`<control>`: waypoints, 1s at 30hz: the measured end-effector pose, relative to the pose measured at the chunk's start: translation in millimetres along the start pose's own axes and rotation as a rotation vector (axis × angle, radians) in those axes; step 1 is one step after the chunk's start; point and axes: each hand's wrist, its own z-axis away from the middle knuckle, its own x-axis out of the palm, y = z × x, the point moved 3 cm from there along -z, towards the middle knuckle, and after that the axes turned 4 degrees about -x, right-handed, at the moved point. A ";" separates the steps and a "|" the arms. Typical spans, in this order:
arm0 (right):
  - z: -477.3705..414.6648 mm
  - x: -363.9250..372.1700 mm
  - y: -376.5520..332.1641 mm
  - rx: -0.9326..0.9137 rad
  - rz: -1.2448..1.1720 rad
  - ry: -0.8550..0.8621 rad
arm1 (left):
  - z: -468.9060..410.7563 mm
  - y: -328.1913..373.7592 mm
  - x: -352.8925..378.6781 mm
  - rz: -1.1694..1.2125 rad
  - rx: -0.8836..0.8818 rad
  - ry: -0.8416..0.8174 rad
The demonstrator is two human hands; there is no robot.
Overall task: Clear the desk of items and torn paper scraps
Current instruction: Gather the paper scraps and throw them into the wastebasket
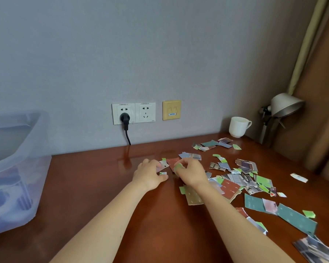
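Observation:
Torn paper scraps (241, 181) in green, teal, red and grey lie scattered over the right half of the brown desk (95, 186). My left hand (150, 176) rests on the desk at the pile's left edge, its fingers curled over a pale scrap (163, 165), with a small white and green scrap (163, 173) by the thumb. Right beside it, my right hand (191, 172) pinches a small green scrap (178, 166) between thumb and fingers above a red scrap (171, 162).
A translucent plastic bin (13, 168) holding dark items stands at the desk's left end. A white mug (238, 126) and a metal desk lamp (281, 112) stand at the back right. A black plug (125, 118) sits in the wall socket. A curtain hangs at right.

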 end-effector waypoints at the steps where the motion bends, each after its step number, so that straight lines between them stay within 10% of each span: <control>1: 0.7 -2.9 -1.2 0.027 -0.111 0.031 | -0.8 -0.8 0.3 0.018 -0.004 0.000; 9: 0.6 -9.3 -1.4 0.468 -0.999 -0.021 | 3.0 -1.6 1.2 0.113 0.015 0.050; 19: -33.2 6.5 4.3 0.155 0.248 -0.048 | 4.7 -2.5 -17.4 1.041 -0.303 0.038; 30: -47.1 10.6 3.3 0.279 0.194 -0.186 | -12.6 4.2 -8.7 -0.110 -0.128 0.027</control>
